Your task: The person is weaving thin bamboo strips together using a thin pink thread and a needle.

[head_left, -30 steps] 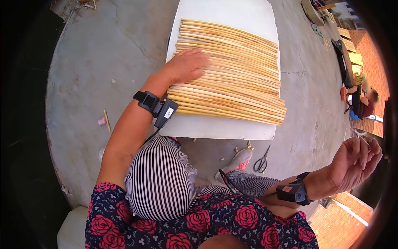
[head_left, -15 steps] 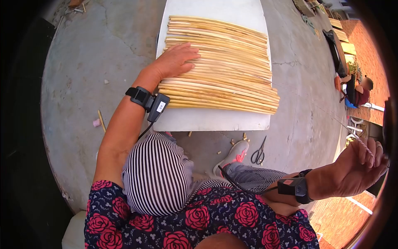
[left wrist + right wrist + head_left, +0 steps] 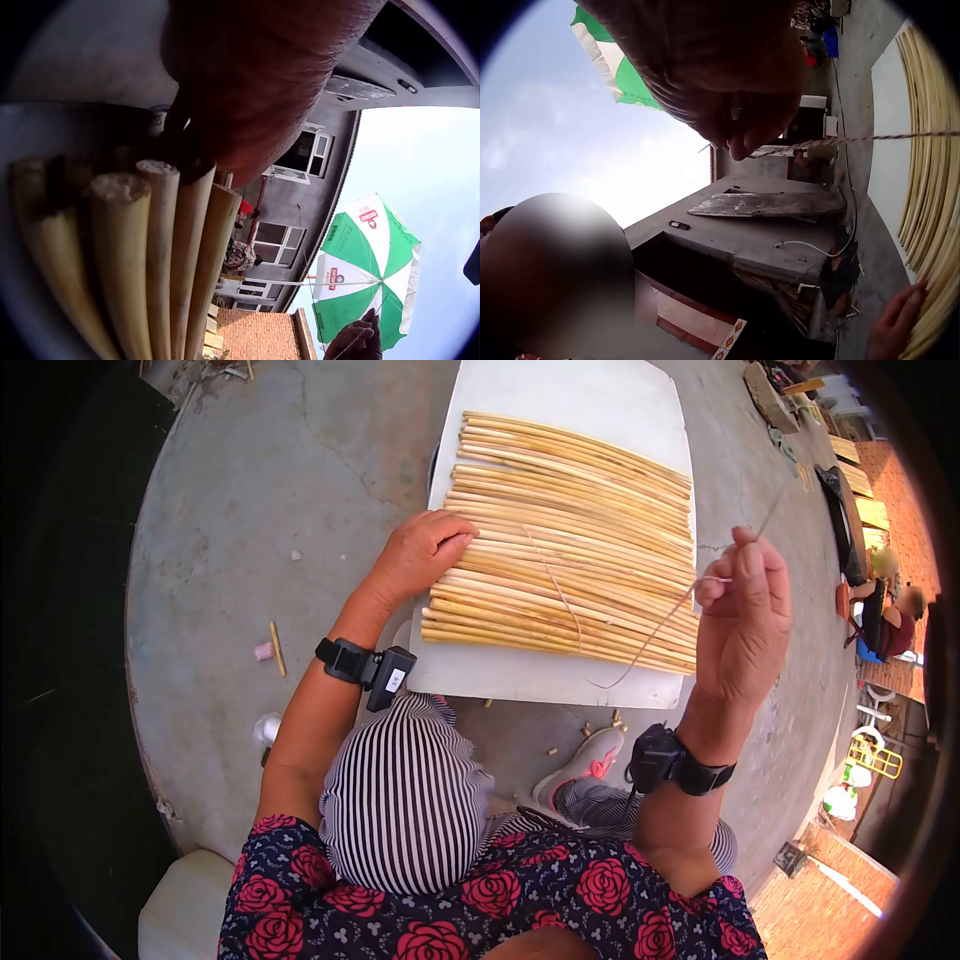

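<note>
Long peeled wooden sticks (image 3: 570,550) lie side by side on a white board (image 3: 560,678) in the head view. My left hand (image 3: 425,555) grips at their left ends, thumb and fingers bent over the edge of the row. In the left wrist view the cut stick ends (image 3: 120,187) show right under that hand. My right hand (image 3: 748,615) is raised past the sticks' right ends and pinches a thin twisted red-and-white cord (image 3: 862,139). One length of cord droops from it over the sticks; another stretch of cord (image 3: 560,595) crosses them.
Below the board, a shoe (image 3: 585,760) stands on the concrete floor near short stick offcuts. A striped-trousered knee (image 3: 400,800) is close to the board's near edge. Another person (image 3: 895,622) sits at far right. A green-and-white umbrella (image 3: 375,262) shows in the left wrist view.
My right hand has swung from the far right in toward the board, bringing the cord over the sticks. My left hand, earlier spread flat on the sticks, has drawn back to their left ends.
</note>
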Demonstrator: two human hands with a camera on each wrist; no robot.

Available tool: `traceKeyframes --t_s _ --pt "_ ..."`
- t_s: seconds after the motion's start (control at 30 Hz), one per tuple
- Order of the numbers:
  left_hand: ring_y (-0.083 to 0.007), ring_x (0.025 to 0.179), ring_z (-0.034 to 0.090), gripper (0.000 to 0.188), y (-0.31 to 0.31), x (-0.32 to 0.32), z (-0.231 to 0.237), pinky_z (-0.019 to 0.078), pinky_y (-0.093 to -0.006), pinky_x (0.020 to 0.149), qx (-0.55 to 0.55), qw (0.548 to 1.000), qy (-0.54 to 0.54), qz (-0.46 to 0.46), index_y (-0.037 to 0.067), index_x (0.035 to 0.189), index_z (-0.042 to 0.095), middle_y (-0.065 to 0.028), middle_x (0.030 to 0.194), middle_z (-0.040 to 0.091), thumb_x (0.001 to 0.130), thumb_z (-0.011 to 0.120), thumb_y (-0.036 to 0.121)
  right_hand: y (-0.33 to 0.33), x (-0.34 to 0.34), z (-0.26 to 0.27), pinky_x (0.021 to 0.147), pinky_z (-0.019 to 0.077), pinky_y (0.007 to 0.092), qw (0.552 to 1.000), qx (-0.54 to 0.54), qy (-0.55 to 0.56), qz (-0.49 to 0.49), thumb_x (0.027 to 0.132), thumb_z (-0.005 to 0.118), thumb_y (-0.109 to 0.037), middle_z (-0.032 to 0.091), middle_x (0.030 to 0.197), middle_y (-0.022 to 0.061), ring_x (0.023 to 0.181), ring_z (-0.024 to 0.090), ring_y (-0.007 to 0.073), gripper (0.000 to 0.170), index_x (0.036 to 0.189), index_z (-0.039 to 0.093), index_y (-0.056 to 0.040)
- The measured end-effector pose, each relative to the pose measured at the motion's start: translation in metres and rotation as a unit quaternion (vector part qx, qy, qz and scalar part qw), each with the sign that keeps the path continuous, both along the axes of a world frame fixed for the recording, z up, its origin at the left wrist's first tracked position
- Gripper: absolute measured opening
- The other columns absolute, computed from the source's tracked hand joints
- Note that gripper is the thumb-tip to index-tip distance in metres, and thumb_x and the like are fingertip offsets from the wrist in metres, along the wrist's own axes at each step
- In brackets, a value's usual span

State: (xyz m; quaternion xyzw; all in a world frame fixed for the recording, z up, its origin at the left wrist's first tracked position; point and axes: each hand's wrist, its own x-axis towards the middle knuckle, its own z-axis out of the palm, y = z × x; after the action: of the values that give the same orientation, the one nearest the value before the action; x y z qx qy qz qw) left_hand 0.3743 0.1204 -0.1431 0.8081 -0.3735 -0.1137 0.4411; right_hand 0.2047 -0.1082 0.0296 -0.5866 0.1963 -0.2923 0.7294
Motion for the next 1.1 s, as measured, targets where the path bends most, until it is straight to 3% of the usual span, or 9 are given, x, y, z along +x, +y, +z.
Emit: traceKeyframes --t_s 0.17,0.23,0.33,0.43,0.53,0.63,0.8,0.9,1.1 --pt "-0.0254 0.083 0.065 0.015 -0.003 -0.001 0.009 0.0509 -0.0352 0.078 0.014 0.998 0.005 -0.061 0.005 0.097 0.07 -0.0099 0.092 0.07 0.088 0.063 0.015 0.021 0.022 -0.09 0.061 0.0471 0.0214 0.979 -0.002 0.198 0.04 0.094 0.067 -0.018 0.062 0.08 -0.0005 0.067 0.057 0.0068 0.018 0.104 0.068 -0.0038" --pt "-0.0244 0.081 0.066 0.015 -0.01 -0.007 0.008 0.0515 -0.0332 0.074 0.04 0.994 0.027 -0.094 0.005 0.094 0.071 -0.0101 0.089 0.071 0.087 0.065 0.017 0.023 0.018 -0.118 0.061 0.0467 0.0206 0.965 -0.081 0.241 0.062 0.094 0.067 -0.018 0.063 0.078 -0.0017 0.066 0.056 0.0054 0.016 0.101 0.069 -0.0043" --pt "-0.0223 0.08 0.066 0.015 -0.016 -0.016 0.016 0.0517 -0.0311 0.073 0.094 0.984 0.06 -0.141 0.006 0.095 0.072 -0.0082 0.088 0.071 0.086 0.066 0.018 0.03 0.01 -0.136 0.06 0.0471 0.0246 0.931 -0.219 0.288 0.055 0.092 0.068 -0.019 0.064 0.072 0.0021 0.063 0.057 0.0095 0.016 0.096 0.069 -0.0032" --pt "-0.0217 0.077 0.065 0.012 -0.022 -0.014 0.022 0.0515 -0.0305 0.071 0.057 0.964 0.189 -0.178 0.007 0.093 0.071 -0.0061 0.086 0.07 0.087 0.066 0.015 0.033 0.005 -0.14 0.059 0.0477 0.0276 0.906 -0.299 0.295 0.057 0.091 0.069 -0.019 0.065 0.072 0.0065 0.061 0.059 0.0133 0.015 0.093 0.069 -0.0044" --pt "-0.0216 0.075 0.063 0.007 -0.028 -0.008 0.02 0.0507 -0.0312 0.067 0.007 0.997 -0.006 -0.078 0.006 0.089 0.068 -0.0049 0.081 0.066 0.085 0.067 0.012 0.036 -0.004 -0.145 0.057 0.0476 0.0282 0.902 -0.316 0.29 0.06 0.091 0.069 -0.02 0.065 0.069 0.0057 0.059 0.059 0.0147 0.014 0.091 0.069 -0.0059" --pt "-0.0221 0.079 0.061 0.005 -0.031 -0.002 0.008 0.0495 -0.0339 0.068 0.03 0.981 -0.148 -0.119 0.007 0.085 0.065 -0.0036 0.082 0.062 0.082 0.068 0.01 0.037 -0.011 -0.148 0.055 0.0473 0.029 0.906 -0.298 0.297 0.052 0.09 0.069 -0.021 0.065 0.065 0.005 0.055 0.059 0.0167 0.014 0.09 0.069 -0.0073" --pt "-0.0231 0.089 0.059 0.01 -0.032 -0.008 -0.012 0.0468 -0.0377 0.08 0.018 0.966 -0.192 -0.172 0.011 0.086 0.065 -0.0016 0.088 0.06 0.078 0.071 0.012 0.037 -0.025 -0.148 0.054 0.0468 0.0288 0.847 -0.404 0.335 0.085 0.09 0.069 -0.023 0.064 0.063 0.0044 0.054 0.059 0.0171 0.014 0.091 0.069 -0.0087" --pt "-0.0236 0.09 0.058 0.012 -0.033 -0.012 -0.015 0.0458 -0.0382 0.083 0.024 0.966 -0.206 -0.157 0.011 0.089 0.065 -0.0019 0.09 0.06 0.078 0.071 0.013 0.04 -0.028 -0.147 0.055 0.0477 0.0293 0.894 -0.349 0.278 0.045 0.09 0.069 -0.021 0.065 0.069 0.0053 0.057 0.061 0.0174 0.012 0.091 0.069 -0.0086" --pt "-0.0245 0.092 0.059 0.014 -0.036 -0.013 -0.02 0.0463 -0.0383 0.084 0.018 0.967 -0.23 -0.108 0.01 0.094 0.066 -0.0035 0.093 0.061 0.081 0.07 0.016 0.04 -0.017 -0.153 0.06 0.0499 0.0306 0.907 -0.363 0.214 0.028 0.089 0.069 -0.015 0.066 0.085 0.0074 0.067 0.063 0.02 0.009 0.092 0.067 -0.0073"
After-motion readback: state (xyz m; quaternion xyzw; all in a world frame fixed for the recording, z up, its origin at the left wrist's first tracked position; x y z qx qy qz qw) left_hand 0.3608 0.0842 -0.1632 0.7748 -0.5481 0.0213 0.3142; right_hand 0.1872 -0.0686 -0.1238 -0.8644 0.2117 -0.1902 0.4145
